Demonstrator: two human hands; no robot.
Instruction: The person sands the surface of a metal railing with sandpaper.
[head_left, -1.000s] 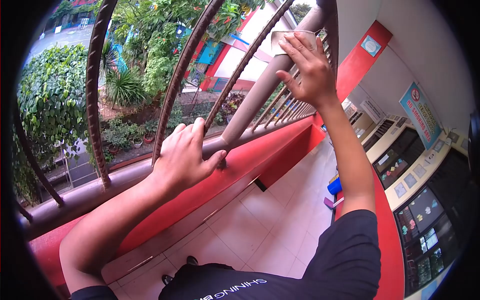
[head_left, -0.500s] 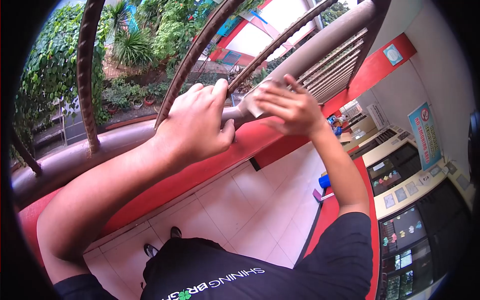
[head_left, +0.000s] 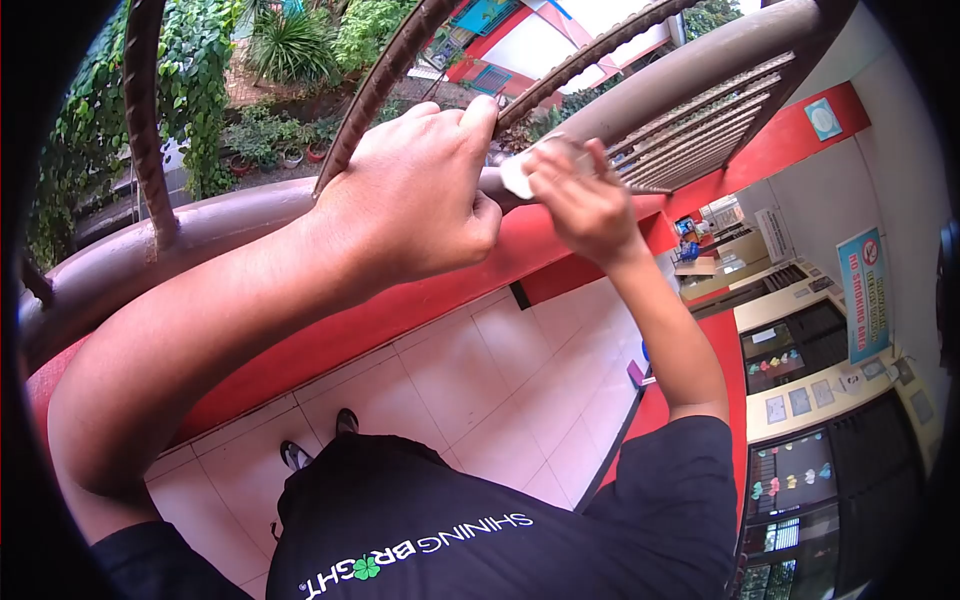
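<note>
My left hand (head_left: pixel 415 190) is wrapped round the brown metal railing (head_left: pixel 240 222), between two twisted upright bars. Farther along the same rail, my right hand (head_left: pixel 580 195) presses a white cloth or pad (head_left: pixel 517 176) against the pipe. Motion blurs the fingers of that hand, and its thumb points up. Only a small part of the white piece shows at the fingertips; the rest is hidden under the hand.
A red low wall (head_left: pixel 400 300) runs below the railing. Light floor tiles (head_left: pixel 470 380) and my feet lie beneath. Plants (head_left: pixel 290 45) stand beyond the bars. At the right are windows and a no-smoking banner (head_left: pixel 864 295).
The view has shifted, and my left hand appears larger and nearer. My right hand has shifted slightly on the rail with the white piece still under its fingers.
</note>
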